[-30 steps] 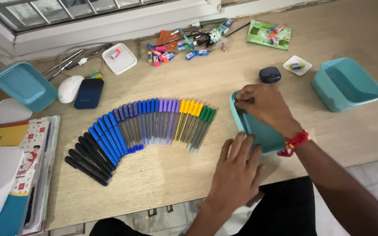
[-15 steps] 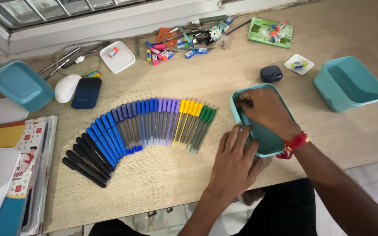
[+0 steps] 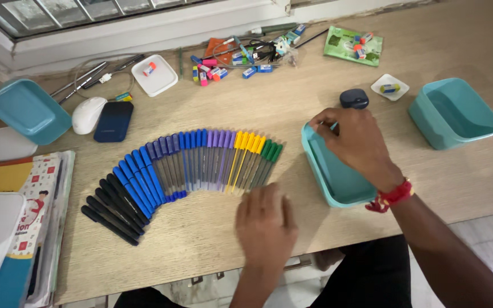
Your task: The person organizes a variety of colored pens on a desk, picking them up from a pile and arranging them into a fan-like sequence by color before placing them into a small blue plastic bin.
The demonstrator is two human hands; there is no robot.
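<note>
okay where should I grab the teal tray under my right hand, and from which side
Grip the teal tray by its long left rim, coming from above on the pen side. It lies flat and open-topped, that raised rim is bare, and the right hand already covers the far corner, so this looks easiest.

Left hand (image 3: 266, 225) lies flat, palm down, fingers spread, low in the middle of the frame. Right hand (image 3: 358, 142) reaches up from lower right, fingers curled and pinched, wrist bent.
</note>
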